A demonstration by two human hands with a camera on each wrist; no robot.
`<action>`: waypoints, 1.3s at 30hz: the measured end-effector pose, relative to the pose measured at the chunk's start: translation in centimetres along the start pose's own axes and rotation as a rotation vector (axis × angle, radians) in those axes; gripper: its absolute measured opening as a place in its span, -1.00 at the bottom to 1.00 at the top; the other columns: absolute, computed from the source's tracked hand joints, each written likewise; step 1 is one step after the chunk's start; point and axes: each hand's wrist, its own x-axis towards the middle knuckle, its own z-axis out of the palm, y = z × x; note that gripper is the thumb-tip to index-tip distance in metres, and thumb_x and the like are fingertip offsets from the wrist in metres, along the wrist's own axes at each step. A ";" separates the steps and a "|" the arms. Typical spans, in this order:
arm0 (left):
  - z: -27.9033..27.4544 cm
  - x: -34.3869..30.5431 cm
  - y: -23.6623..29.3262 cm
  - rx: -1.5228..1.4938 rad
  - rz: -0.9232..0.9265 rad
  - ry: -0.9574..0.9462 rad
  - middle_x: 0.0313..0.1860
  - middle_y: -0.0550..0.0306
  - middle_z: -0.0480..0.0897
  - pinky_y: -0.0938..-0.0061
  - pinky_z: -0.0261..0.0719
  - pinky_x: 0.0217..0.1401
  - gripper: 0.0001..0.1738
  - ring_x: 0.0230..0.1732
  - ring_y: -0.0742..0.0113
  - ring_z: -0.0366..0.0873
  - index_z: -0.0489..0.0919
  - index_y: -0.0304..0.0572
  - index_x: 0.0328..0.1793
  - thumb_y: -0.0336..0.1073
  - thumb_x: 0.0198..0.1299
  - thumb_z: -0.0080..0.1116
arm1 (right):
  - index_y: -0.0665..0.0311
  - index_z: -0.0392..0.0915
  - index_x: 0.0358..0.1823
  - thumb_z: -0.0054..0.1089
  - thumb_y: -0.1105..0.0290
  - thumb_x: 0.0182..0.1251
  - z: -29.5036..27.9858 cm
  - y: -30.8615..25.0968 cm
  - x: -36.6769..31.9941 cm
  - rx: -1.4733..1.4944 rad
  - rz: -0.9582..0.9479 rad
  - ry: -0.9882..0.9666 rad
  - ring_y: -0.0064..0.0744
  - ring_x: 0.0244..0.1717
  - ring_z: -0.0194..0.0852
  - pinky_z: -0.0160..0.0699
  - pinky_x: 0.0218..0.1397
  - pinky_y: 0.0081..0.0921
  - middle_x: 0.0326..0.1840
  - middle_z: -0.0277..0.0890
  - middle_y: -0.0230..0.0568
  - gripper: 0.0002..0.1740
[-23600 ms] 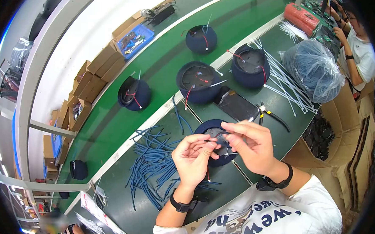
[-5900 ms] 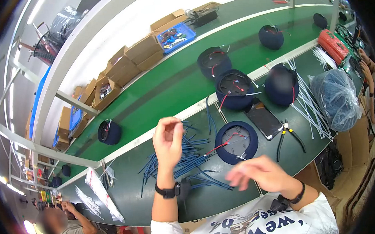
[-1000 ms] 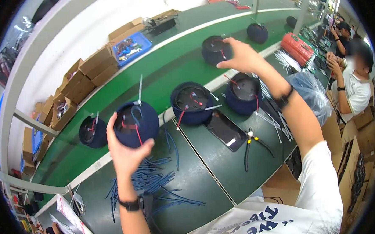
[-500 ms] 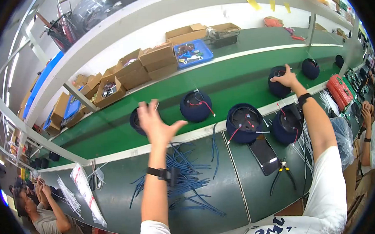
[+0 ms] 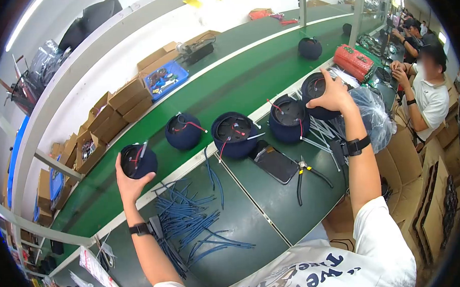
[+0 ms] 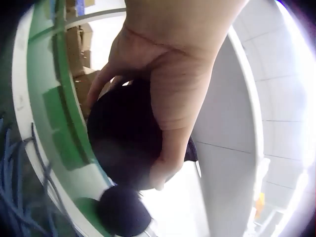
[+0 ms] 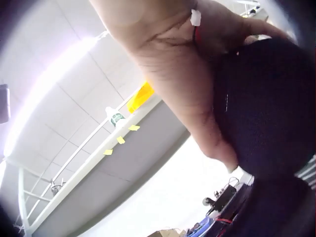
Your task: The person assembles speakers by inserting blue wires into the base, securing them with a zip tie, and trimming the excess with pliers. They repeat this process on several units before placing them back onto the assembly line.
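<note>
My left hand [image 5: 132, 185] grips a round navy fabric-covered housing [image 5: 146, 162] at the left, over the green belt. Its black hollow side with a red wire faces up. In the left wrist view, thumb and fingers wrap round this dark housing [image 6: 123, 133]. At the right, my right hand [image 5: 334, 94] holds a similar navy housing [image 5: 313, 87] over the white cable ties. In the right wrist view my thumb lies along the side of that housing [image 7: 266, 98]. Three more stand between the hands: a left housing [image 5: 182, 136], a middle housing [image 5: 236, 149] and a right housing [image 5: 287, 132].
Blue cords [image 5: 187, 213] lie heaped on the dark green table [image 5: 266, 245]. A phone [image 5: 277, 164] and cutting pliers [image 5: 303, 172] lie right of the middle. White cable ties [image 5: 321, 145] and a clear plastic bag [image 5: 371, 118] are farther right. Another housing [image 5: 310, 48] sits farther along the belt.
Half a second ago my left hand was spread near the leftmost housing; now it grips it. My right hand has brought its housing from the belt over to the table side.
</note>
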 end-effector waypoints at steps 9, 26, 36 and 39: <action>2.2 -12.6 16.9 -0.037 0.401 -0.580 0.54 -0.25 0.44 0.07 0.45 0.62 0.50 0.56 -0.25 0.44 0.34 -0.10 0.72 -0.13 -0.57 0.86 | -0.02 0.12 0.78 0.80 0.23 -0.31 -4.6 1.4 -13.7 0.260 -0.355 -0.031 0.37 0.55 0.31 0.37 0.63 0.05 0.56 0.28 0.25 0.47; 8.4 -17.3 17.5 -0.170 0.708 -0.599 0.05 0.19 0.72 0.22 0.56 0.15 -0.43 0.06 0.12 0.66 0.83 -0.03 0.07 -0.19 -0.15 0.77 | 0.21 0.74 0.05 0.41 0.56 0.37 4.5 -2.3 -22.7 0.814 -0.818 -0.477 -0.24 -0.08 0.63 0.63 -0.02 -0.35 0.02 0.54 -0.14 -0.75; 10.6 -18.8 16.6 -0.346 0.615 -0.522 -0.28 0.23 0.70 0.34 0.47 -0.16 -0.76 -0.26 0.21 0.58 0.84 -0.07 -0.14 -0.35 0.05 0.63 | 0.18 0.83 -0.01 0.46 0.67 0.22 8.6 -3.2 -21.4 0.965 -0.937 -0.564 -0.29 -0.08 0.65 0.70 -0.02 -0.39 -0.01 0.55 -0.27 -0.67; 10.7 -18.5 16.7 -0.316 0.636 -0.533 -0.28 0.23 0.69 0.34 0.45 -0.18 -0.79 -0.27 0.22 0.58 0.83 -0.08 -0.16 -0.36 0.06 0.62 | 0.18 0.83 -0.01 0.48 0.67 0.22 8.9 -3.0 -21.2 0.965 -0.956 -0.595 -0.28 -0.07 0.65 0.71 -0.03 -0.39 0.01 0.56 -0.26 -0.67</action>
